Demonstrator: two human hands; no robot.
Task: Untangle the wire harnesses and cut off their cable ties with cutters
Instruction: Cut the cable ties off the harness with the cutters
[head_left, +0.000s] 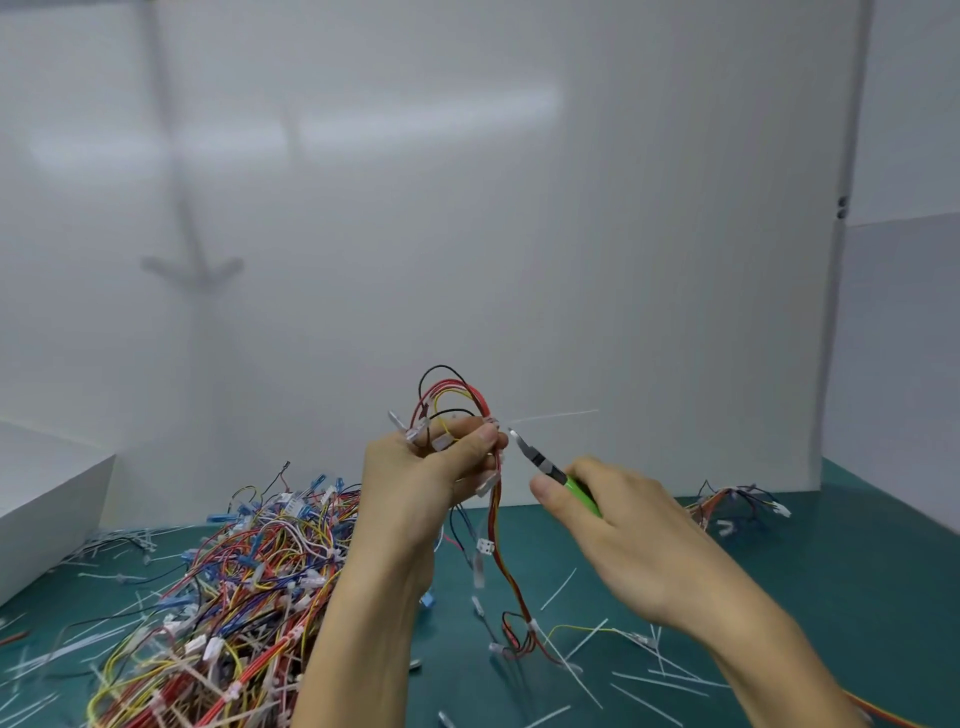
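Note:
My left hand (426, 470) is raised above the table and grips a wire harness (457, 397) of red, yellow and black wires with white connectors; its loose end hangs down to the mat. A thin white cable tie (556, 415) sticks out to the right from the harness by my fingertips. My right hand (618, 525) holds green-handled cutters (548, 467), whose metal tip points up-left and sits just right of my left fingers, close to the tie's base.
A big tangled pile of harnesses (244, 582) lies on the green mat (831, 597) at the left. Several cut white ties (644, 675) are scattered around. A small wire bundle (737, 501) lies at the right. White walls stand behind, and a white box (47, 499) at far left.

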